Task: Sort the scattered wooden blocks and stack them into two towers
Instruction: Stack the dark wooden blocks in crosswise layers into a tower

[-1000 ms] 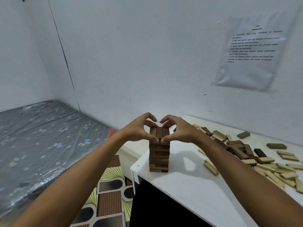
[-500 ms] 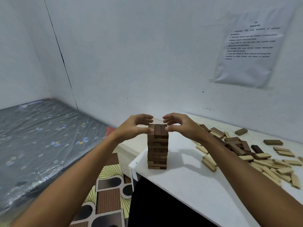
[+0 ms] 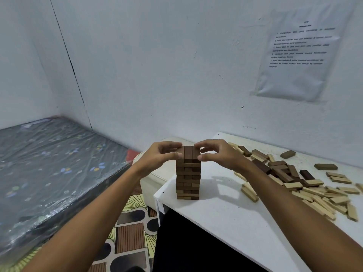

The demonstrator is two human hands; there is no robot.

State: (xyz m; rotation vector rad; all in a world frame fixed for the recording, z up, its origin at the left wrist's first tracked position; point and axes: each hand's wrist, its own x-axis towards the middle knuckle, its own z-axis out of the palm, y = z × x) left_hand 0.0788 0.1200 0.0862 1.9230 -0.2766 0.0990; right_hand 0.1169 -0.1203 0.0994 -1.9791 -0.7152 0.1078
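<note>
A tower of dark wooden blocks [image 3: 188,179] stands near the left corner of the white table [image 3: 225,213]. My left hand [image 3: 159,157] holds the left side of its top layer, thumb against the near side and fingers curled over the far edge. My right hand [image 3: 218,154] mirrors it on the right side, with the thumb tip at the near corner. To the right lies a scattered heap of dark blocks [image 3: 279,167] and light blocks [image 3: 322,195]. No second tower is in view.
Two loose dark blocks [image 3: 326,166] lie near the wall at the back right. A plastic-covered mattress [image 3: 49,160] fills the left. A patterned floor mat [image 3: 127,232] lies below the table's left edge. A printed sheet [image 3: 298,54] hangs on the wall.
My fingers have come down from an arched pinch above the top layer to a flatter hold at its two sides. The tower has not moved.
</note>
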